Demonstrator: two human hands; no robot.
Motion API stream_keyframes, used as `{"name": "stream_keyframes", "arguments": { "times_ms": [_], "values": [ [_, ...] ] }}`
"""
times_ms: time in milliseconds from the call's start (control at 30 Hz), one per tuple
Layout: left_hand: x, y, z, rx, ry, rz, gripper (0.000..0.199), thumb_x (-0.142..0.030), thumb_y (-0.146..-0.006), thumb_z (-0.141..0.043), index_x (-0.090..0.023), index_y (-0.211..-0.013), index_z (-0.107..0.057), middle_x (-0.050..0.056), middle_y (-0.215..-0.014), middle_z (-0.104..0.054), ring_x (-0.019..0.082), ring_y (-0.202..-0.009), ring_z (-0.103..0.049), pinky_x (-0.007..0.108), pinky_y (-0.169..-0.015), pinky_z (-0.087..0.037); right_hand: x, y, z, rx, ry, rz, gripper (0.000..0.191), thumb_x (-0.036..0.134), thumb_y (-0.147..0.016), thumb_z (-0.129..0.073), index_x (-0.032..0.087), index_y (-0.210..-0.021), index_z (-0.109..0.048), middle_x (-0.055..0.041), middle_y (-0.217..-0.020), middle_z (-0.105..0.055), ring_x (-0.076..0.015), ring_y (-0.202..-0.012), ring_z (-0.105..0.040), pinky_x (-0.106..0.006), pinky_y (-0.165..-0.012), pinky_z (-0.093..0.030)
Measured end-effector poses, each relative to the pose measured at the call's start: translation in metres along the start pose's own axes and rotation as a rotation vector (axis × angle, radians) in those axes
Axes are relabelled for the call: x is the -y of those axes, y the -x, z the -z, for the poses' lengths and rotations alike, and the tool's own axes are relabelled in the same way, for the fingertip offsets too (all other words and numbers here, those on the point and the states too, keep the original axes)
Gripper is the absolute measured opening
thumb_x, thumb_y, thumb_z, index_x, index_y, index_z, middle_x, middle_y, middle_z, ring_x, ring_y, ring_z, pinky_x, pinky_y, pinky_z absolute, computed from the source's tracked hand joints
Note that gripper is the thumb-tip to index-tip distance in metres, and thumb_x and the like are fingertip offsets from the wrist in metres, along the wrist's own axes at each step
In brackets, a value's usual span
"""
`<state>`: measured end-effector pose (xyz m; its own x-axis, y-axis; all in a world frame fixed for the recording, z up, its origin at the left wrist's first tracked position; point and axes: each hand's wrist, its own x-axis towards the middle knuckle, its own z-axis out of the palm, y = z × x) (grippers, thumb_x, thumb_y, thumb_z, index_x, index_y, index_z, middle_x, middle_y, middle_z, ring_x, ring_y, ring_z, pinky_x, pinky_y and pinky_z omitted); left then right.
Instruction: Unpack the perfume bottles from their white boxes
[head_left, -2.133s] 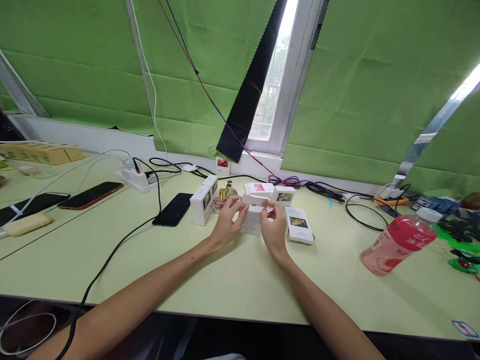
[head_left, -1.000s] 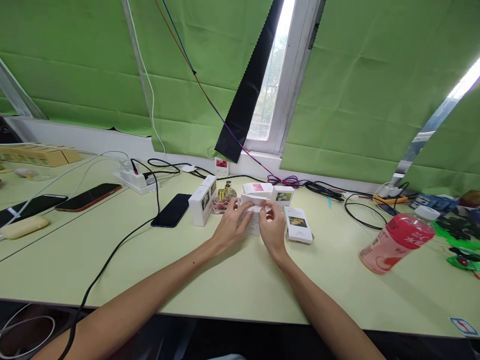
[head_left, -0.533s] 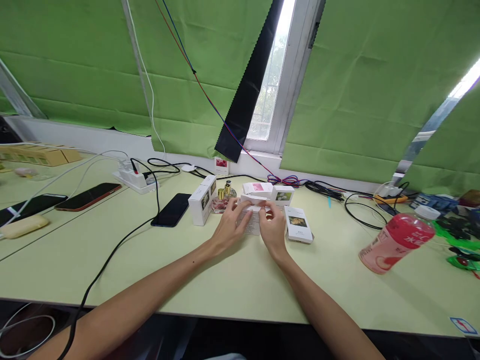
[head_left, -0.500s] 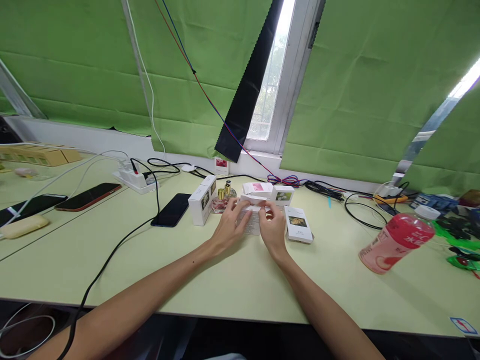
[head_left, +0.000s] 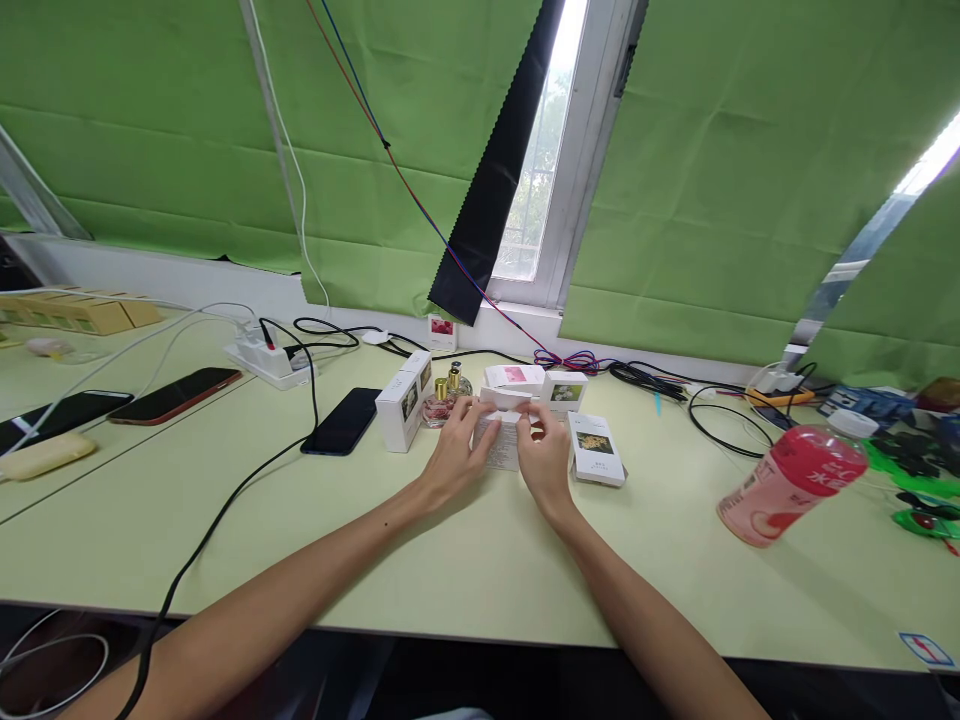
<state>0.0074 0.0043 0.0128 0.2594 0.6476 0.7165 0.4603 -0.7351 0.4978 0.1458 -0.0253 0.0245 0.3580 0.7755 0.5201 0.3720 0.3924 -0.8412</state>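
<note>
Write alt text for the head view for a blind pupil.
A person's left hand and right hand hold a white printed box at a pale table, near gold-topped bottles and other white boxes; a pink drink bottle is farther right.

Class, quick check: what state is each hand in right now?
Left hand: closed, holding the middle box at its left side.
Right hand: closed on the same box's right side.

A printed white card box (head_left: 502, 454) sits between round gold-capped bottles (head_left: 438, 410), maybe glass, left, and a flat white card pack (head_left: 598, 452), right.
</note>
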Motion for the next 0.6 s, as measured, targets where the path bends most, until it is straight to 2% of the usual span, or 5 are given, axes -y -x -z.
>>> {"name": "stream_keyframes", "arguments": {
  "times_ms": [367,500,600],
  "values": [
    [-0.0012,0.0027,0.0001,0.007,-0.005,0.016,0.025,-0.032,-0.099,-0.047,-0.022,-0.12,-0.057,0.009,-0.113,-0.057,0.022,-0.104,-0.058,0.037,-0.091,-0.05,-0.0011,0.0022,0.0007,-0.058,0.017,0.035,0.017,0.026,-0.087,-0.048,0.02,-0.095,-0.062,-0.0038,-0.097,-0.068,-0.0173,-0.084,-0.059,-0.027,-0.068,-0.046],
    [0.0005,0.0042,-0.0012,-0.008,0.025,0.005,0.03,-0.031,-0.099,-0.048,-0.024,-0.128,-0.05,0.009,-0.121,-0.055,0.023,-0.114,-0.056,0.04,-0.095,-0.051,-0.0006,0.002,0.0009,-0.053,0.012,0.028,0.017,0.026,-0.086,-0.048,0.02,-0.096,-0.061,-0.0038,-0.097,-0.067,-0.0175,-0.085,-0.059,-0.028,-0.069,-0.045],
    [0.0033,0.006,-0.0041,-0.033,0.107,0.051,0.038,-0.033,-0.097,-0.052,-0.027,-0.133,-0.043,0.009,-0.126,-0.055,0.024,-0.117,-0.056,0.042,-0.096,-0.053,-0.0001,0.0016,0.0012,-0.046,0.002,0.015,0.016,0.026,-0.085,-0.049,0.021,-0.094,-0.061,-0.0034,-0.095,-0.067,-0.0172,-0.083,-0.058,-0.027,-0.067,-0.045]
  ]
}}
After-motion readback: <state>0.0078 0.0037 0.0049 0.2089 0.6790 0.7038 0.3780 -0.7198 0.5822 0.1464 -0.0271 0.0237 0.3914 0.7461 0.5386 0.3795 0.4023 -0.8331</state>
